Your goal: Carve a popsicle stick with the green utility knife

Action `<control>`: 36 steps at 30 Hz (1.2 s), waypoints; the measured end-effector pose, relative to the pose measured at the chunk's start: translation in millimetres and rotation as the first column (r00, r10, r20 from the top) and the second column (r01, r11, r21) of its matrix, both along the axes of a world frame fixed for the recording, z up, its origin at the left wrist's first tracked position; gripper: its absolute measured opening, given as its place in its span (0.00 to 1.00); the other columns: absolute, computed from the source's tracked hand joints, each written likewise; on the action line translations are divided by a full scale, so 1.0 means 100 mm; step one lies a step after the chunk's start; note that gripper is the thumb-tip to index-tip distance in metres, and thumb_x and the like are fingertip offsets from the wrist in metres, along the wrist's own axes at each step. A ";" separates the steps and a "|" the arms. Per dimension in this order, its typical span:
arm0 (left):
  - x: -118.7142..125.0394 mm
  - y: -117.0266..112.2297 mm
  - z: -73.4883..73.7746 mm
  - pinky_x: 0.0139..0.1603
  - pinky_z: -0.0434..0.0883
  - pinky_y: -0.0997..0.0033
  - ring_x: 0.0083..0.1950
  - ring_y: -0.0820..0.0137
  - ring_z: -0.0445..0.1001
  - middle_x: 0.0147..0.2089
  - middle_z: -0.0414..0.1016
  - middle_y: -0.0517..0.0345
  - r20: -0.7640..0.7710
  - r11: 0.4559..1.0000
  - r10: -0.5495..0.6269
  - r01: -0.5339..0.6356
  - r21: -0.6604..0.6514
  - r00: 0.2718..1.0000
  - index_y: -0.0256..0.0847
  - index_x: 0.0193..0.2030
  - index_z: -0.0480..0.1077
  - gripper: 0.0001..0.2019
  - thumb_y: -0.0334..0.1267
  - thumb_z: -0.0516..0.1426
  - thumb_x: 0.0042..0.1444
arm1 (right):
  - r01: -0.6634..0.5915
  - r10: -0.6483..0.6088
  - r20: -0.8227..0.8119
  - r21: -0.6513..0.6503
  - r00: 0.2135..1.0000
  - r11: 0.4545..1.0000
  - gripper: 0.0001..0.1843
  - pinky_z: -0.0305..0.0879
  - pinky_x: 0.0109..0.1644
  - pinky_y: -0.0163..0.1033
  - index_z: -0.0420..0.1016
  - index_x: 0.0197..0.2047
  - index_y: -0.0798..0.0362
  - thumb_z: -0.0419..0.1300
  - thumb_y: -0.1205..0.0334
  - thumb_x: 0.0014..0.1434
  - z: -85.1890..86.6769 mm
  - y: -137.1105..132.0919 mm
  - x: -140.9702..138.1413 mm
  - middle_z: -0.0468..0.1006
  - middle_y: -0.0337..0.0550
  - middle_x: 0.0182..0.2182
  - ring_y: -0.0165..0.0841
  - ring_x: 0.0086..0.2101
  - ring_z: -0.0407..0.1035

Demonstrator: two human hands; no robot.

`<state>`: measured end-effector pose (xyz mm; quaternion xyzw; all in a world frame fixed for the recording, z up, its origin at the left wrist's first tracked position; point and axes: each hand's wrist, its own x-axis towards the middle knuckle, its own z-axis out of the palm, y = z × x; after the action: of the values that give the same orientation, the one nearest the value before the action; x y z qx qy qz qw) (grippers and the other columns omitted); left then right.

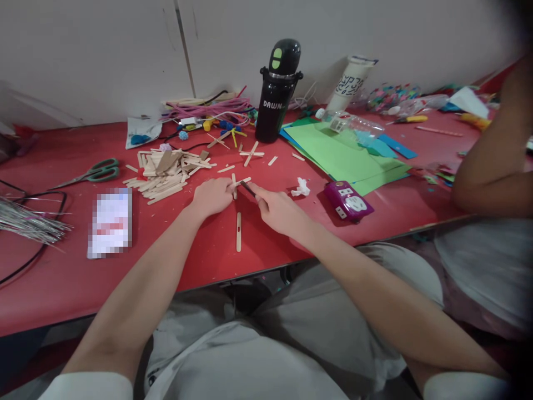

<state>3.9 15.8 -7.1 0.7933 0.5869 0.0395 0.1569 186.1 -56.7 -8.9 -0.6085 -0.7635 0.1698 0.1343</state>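
Note:
My left hand (213, 198) is closed, its fingertips pinching two wooden craft sticks (235, 192) that cross each other just above the red tabletop. My right hand (283, 212) is wrapped round a thin dark tool (248, 188) that looks like a knife; its tip points at the crossed sticks. Nearer to me lies a single craft stick with a slot (239, 232) cut in it. Beyond my hands rests a joined cross of craft sticks (251, 154). Left of it is a heap of loose craft sticks (169, 172).
Scissors (102, 170) and a blurred-out phone (110, 223) lie on the left, by a bundle of wires (29, 219). A black bottle (278, 94) stands behind. Green paper (345, 153), crumpled tissue (300, 187) and a purple socket adapter (348, 201) are right. Another person's arm (495, 150) rests at far right.

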 end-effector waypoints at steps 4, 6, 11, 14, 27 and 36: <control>0.00 0.01 0.00 0.51 0.70 0.59 0.52 0.56 0.76 0.47 0.81 0.51 -0.001 1.000 -0.008 0.008 -0.003 1.000 0.45 0.38 0.75 0.15 0.40 0.47 0.65 | -0.005 0.005 0.012 -0.011 1.000 1.000 0.32 0.66 0.40 0.43 0.57 0.75 0.49 0.47 0.68 0.69 0.01 0.00 -0.01 0.83 0.54 0.44 0.43 0.39 0.77; 0.00 0.01 0.00 0.49 0.70 0.60 0.52 0.56 0.76 0.47 0.81 0.51 -0.006 1.000 -0.007 0.007 -0.003 1.000 0.45 0.38 0.75 0.15 0.40 0.47 0.65 | 0.001 0.000 0.027 -0.022 1.000 1.000 0.33 0.66 0.40 0.42 0.57 0.75 0.49 0.46 0.68 0.69 0.02 0.00 -0.02 0.83 0.54 0.44 0.43 0.38 0.78; 0.00 0.00 0.00 0.48 0.70 0.61 0.51 0.57 0.77 0.46 0.81 0.52 -0.015 1.000 -0.005 0.005 0.011 1.000 0.46 0.38 0.74 0.15 0.41 0.47 0.65 | -0.036 0.037 0.051 -0.029 0.998 0.999 0.32 0.66 0.41 0.42 0.60 0.74 0.51 0.46 0.70 0.68 0.04 0.01 -0.02 0.82 0.54 0.48 0.44 0.42 0.77; 0.01 -0.01 0.00 0.49 0.70 0.60 0.51 0.56 0.77 0.46 0.81 0.51 -0.020 1.000 0.004 -0.003 0.006 1.000 0.46 0.38 0.75 0.15 0.41 0.47 0.65 | -0.035 0.035 0.024 -0.015 0.999 0.999 0.32 0.67 0.42 0.43 0.60 0.73 0.52 0.46 0.69 0.68 0.02 0.00 -0.02 0.82 0.54 0.49 0.44 0.43 0.77; 0.00 0.00 0.00 0.50 0.70 0.60 0.52 0.57 0.77 0.46 0.81 0.51 -0.015 1.000 0.010 -0.010 -0.002 1.000 0.45 0.39 0.75 0.15 0.40 0.47 0.65 | 0.013 -0.013 0.027 0.007 1.000 1.000 0.32 0.64 0.38 0.41 0.57 0.75 0.48 0.46 0.67 0.69 -0.01 -0.01 -0.01 0.84 0.51 0.41 0.42 0.35 0.77; 0.00 0.01 -0.01 0.49 0.70 0.61 0.52 0.57 0.76 0.47 0.81 0.51 -0.010 1.000 -0.001 0.001 0.001 1.000 0.46 0.39 0.76 0.15 0.41 0.47 0.65 | 0.005 -0.005 0.022 -0.019 1.000 1.000 0.33 0.64 0.37 0.41 0.57 0.75 0.49 0.46 0.68 0.69 0.01 0.00 -0.02 0.83 0.54 0.43 0.42 0.35 0.77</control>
<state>4.0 17.0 -7.9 0.7938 0.5873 0.0358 0.1538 184.5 -56.7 -8.1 -0.6136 -0.7617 0.1697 0.1205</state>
